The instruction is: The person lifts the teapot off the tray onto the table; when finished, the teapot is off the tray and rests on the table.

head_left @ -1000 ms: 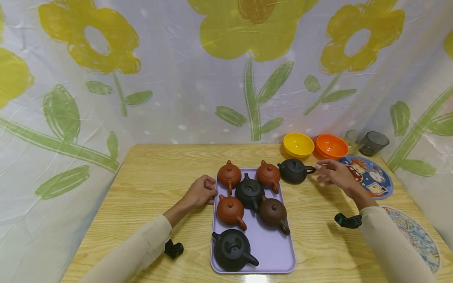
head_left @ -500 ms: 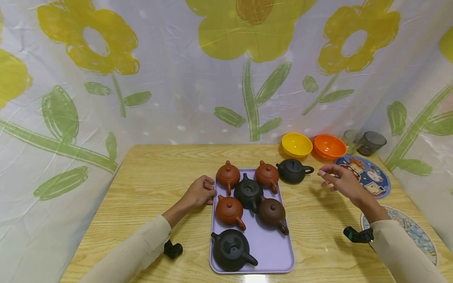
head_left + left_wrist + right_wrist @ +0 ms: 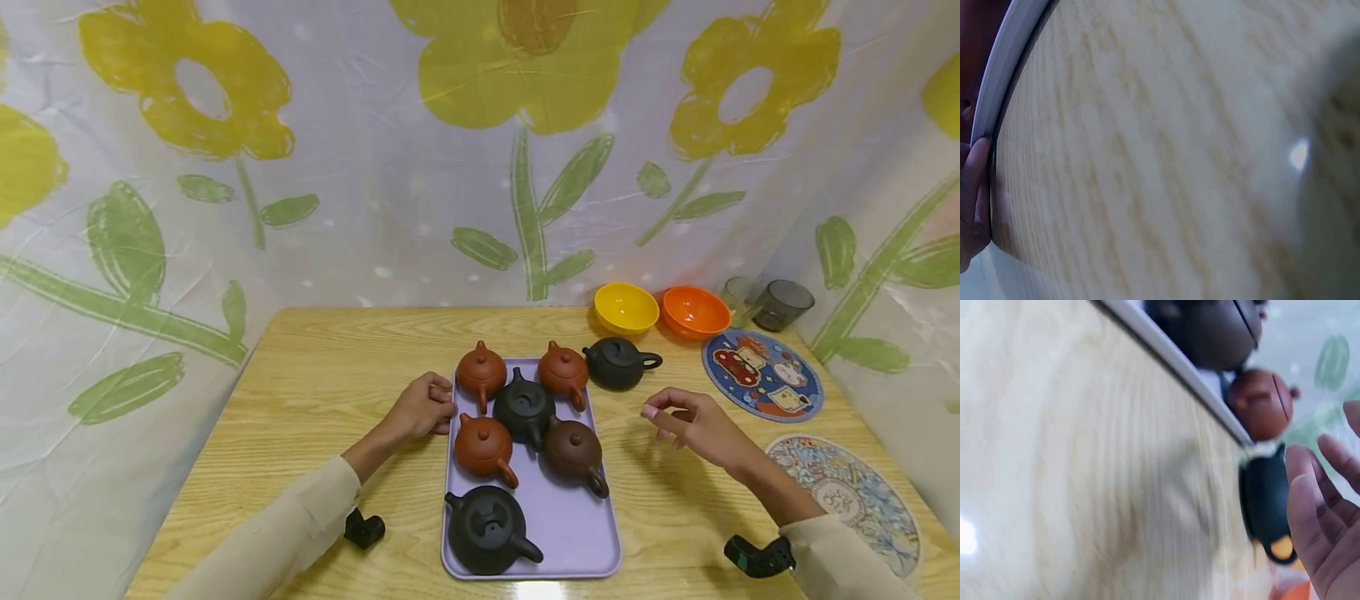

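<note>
Pulling back toward the body, the right hand [image 3: 693, 423] is now well apart from the black teapot [image 3: 617, 363] that stands on the table [image 3: 345, 358] just beyond the far right corner of the purple tray [image 3: 577, 525]. One second ago its fingers were almost at this pot's handle; now they hang loosely spread above the bare wood and hold nothing. From this I judge that the pot is released and stays off the tray, upright, with its handle toward the right.

The left hand [image 3: 420, 408] has not moved. Its fingers are curled against the left rim of the tray, and the left wrist view shows a fingertip [image 3: 975, 181] touching that rim, so the tray seems steadied.

In front of the right fingers, toward the left, the dark brown teapot [image 3: 573, 450] is the nearest on the tray. Five more pots stand there, and the biggest black one [image 3: 487, 529] is closest to the person. Farther behind the released pot are a yellow bowl [image 3: 626, 308] and an orange bowl [image 3: 695, 312].
</note>
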{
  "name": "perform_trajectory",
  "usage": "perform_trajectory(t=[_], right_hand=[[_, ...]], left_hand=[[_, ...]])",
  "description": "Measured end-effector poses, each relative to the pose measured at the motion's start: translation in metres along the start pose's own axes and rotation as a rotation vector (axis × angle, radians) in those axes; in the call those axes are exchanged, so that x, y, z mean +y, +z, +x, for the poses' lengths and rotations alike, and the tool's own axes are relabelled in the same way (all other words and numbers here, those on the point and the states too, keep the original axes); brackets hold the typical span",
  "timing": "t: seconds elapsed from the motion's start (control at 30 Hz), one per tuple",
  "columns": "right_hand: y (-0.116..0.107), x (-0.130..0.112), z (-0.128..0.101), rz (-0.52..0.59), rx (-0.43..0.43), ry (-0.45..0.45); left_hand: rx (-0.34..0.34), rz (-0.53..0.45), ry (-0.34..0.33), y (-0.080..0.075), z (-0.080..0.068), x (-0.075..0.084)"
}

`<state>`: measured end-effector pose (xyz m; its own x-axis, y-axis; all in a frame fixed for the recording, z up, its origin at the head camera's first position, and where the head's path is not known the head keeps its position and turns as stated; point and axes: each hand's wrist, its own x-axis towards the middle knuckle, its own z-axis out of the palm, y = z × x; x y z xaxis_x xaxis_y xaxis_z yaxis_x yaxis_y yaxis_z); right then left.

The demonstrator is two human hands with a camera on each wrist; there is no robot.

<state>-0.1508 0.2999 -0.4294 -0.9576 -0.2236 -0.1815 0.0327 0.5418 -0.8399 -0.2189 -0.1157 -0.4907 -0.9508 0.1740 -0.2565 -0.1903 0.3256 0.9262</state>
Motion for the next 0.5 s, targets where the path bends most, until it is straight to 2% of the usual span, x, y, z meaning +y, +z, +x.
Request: perform_trajectory(t=[0.1,0.27,0.5], right_hand=[[0.011,-0.004,-0.005,0.012,-0.017,0.014],[0.033,-0.008,-0.009,0.021,-0.067,-0.016],[0.059,-0.01,-0.016,0.008,-0.093,-0.064]], left_hand=[[-0.004,0.006,-0.003,0.001,0.001,0.001],[0.013,0.018,-0.014,0.0,0.001,0.002],[0.015,0.008,-0.005,-0.001,-0.002,0.001]])
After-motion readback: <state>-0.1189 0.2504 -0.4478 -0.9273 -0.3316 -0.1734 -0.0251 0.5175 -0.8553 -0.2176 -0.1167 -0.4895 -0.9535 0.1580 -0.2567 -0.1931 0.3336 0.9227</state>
